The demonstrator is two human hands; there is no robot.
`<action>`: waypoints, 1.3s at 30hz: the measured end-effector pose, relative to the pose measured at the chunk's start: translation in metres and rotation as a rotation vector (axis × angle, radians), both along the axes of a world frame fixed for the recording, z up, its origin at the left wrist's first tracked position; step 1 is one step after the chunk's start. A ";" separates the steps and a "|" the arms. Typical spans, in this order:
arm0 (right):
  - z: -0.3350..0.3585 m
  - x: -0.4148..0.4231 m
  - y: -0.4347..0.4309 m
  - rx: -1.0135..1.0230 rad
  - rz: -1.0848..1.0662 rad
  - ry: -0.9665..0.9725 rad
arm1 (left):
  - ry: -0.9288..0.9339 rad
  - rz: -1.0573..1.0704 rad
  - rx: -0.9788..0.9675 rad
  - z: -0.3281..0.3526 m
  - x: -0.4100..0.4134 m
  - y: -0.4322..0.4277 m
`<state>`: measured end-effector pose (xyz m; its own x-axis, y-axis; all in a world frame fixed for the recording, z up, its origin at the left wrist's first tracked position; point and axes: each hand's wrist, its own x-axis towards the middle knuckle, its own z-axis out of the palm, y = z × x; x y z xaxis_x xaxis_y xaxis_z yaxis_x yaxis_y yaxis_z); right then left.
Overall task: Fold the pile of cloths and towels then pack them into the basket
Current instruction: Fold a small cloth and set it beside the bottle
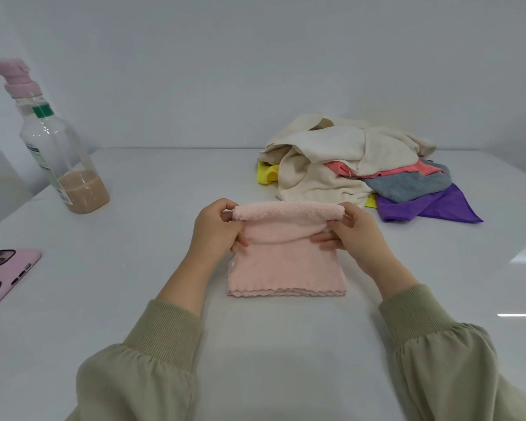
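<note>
From my seat I see the left hand (216, 229) and right hand (356, 235) each pinching an end of the towel (286, 262). Its far edge is lifted and curled over, and its near half lies flat on the table (134, 299) right in front. To fold it well, I'd bring both corners down level, match the raised edge to the scalloped near edge, then press flat before letting go. Counting: 1 pink towel in hand, and 1 pile (356, 165) well behind it to the right showing 1 purple, 1 grey and 1 coral cloth under at least 2 cream ones (yellow peeks out beneath, maybe the basket, I cannot tell). Also 1 bottle (58, 147) and 1 phone (3, 275) at left.
</note>
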<state>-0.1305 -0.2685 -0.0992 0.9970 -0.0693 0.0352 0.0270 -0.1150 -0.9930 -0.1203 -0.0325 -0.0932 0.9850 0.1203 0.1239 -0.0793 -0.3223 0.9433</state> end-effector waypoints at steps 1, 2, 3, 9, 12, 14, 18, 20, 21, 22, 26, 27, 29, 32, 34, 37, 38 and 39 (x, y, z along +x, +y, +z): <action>0.000 -0.002 -0.001 0.017 0.016 0.000 | 0.011 -0.029 -0.074 0.001 -0.004 -0.001; 0.000 -0.005 -0.003 0.031 0.032 0.001 | 0.027 -0.063 -0.146 0.001 -0.008 0.000; 0.000 -0.007 -0.005 0.031 0.047 0.001 | 0.045 -0.099 -0.207 0.000 -0.012 0.001; -0.004 -0.026 -0.014 0.020 0.155 0.017 | 0.237 -0.225 -0.415 -0.009 -0.027 0.017; -0.005 -0.033 -0.017 0.089 0.214 0.049 | 0.278 -0.201 -0.444 -0.012 -0.034 0.020; -0.003 -0.038 -0.016 0.103 0.199 0.054 | 0.226 -0.186 -0.340 -0.015 -0.039 0.020; -0.008 -0.044 -0.012 -0.051 0.102 0.023 | 0.151 -0.206 -0.227 -0.020 -0.044 0.019; -0.009 -0.046 -0.011 -0.091 0.114 0.014 | 0.141 -0.218 -0.194 -0.020 -0.044 0.020; -0.008 -0.047 -0.011 -0.104 0.131 0.011 | 0.141 -0.231 -0.179 -0.020 -0.044 0.022; -0.008 -0.048 -0.011 -0.121 0.147 0.014 | 0.146 -0.249 -0.164 -0.021 -0.044 0.023; -0.008 -0.049 -0.013 -0.310 0.213 0.034 | 0.190 -0.310 -0.118 -0.024 -0.043 0.027; -0.009 -0.048 -0.013 -0.364 0.213 0.029 | 0.194 -0.315 -0.111 -0.026 -0.041 0.028; -0.009 -0.048 -0.010 -0.448 0.203 0.010 | 0.179 -0.334 -0.074 -0.026 -0.041 0.028; -0.011 -0.049 -0.009 -0.616 0.245 -0.013 | 0.108 -0.357 0.158 -0.025 -0.044 0.027; -0.015 -0.050 -0.008 -0.739 0.237 -0.080 | -0.031 -0.252 0.390 -0.024 -0.050 0.021; -0.018 -0.049 0.000 -0.898 0.026 -0.316 | -0.474 0.001 0.740 -0.027 -0.052 0.007; -0.018 -0.049 0.006 -0.933 -0.041 -0.406 | -0.592 -0.015 0.764 -0.027 -0.052 0.001; -0.016 -0.050 0.014 -0.951 -0.080 -0.482 | -0.650 -0.056 0.803 -0.028 -0.051 -0.005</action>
<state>-0.1806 -0.2545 -0.1157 0.8572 0.1294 0.4985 0.3508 -0.8553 -0.3813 -0.1710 -0.0373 -0.1214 0.7008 -0.2768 0.6575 -0.5310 -0.8178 0.2217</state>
